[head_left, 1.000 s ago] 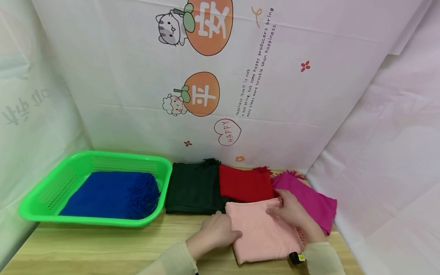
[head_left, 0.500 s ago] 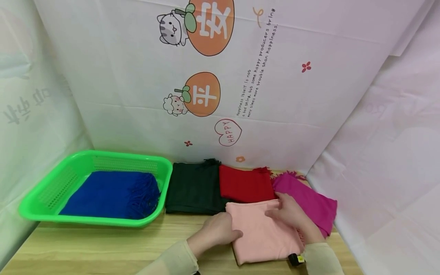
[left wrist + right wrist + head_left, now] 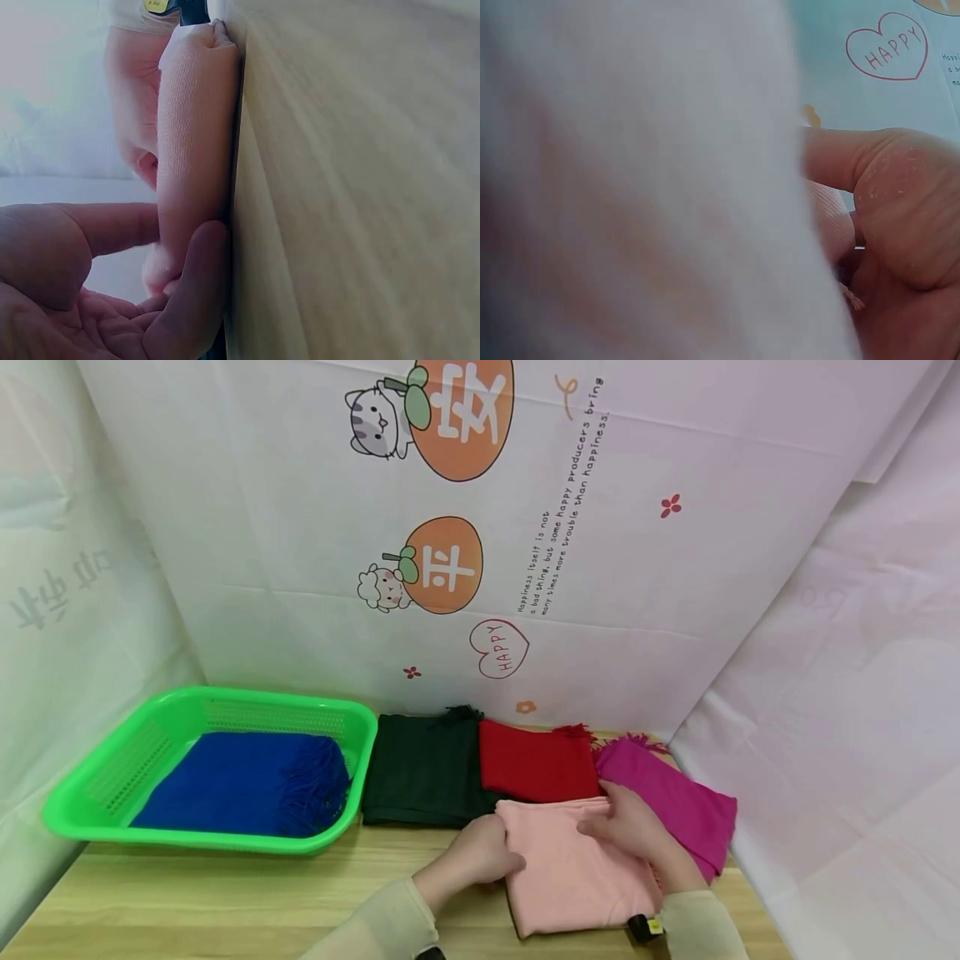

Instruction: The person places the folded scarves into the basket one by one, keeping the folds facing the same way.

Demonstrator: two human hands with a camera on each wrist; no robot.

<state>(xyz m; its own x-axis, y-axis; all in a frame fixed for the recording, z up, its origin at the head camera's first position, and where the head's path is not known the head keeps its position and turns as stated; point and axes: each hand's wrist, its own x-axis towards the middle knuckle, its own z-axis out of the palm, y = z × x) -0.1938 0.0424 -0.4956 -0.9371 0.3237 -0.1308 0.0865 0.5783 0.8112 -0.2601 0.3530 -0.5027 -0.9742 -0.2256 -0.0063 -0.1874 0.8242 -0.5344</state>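
Note:
A folded pink scarf (image 3: 570, 877) lies on the wooden table in front of me, in the head view. My left hand (image 3: 480, 852) pinches its left edge, thumb on top; in the left wrist view, fingers (image 3: 196, 292) sit low by the tabletop against the folded side. At the far right edge my right hand (image 3: 636, 827) grips the same scarf, its thumb lying over the top layer and the other fingers mostly hidden. Pale blurred cloth fills much of the right wrist view, with the right hand (image 3: 907, 232) beside it.
A green plastic basket (image 3: 225, 842) at the left holds a folded blue scarf (image 3: 225, 781). Folded dark green (image 3: 423, 772), red (image 3: 536, 764) and magenta scarves (image 3: 686, 806) lie along the back. White printed cloth walls (image 3: 600, 677) enclose the table (image 3: 247, 902).
The left hand and the scarf's left edge have shifted very slightly to the right. The right hand keeps its hold at the far right edge.

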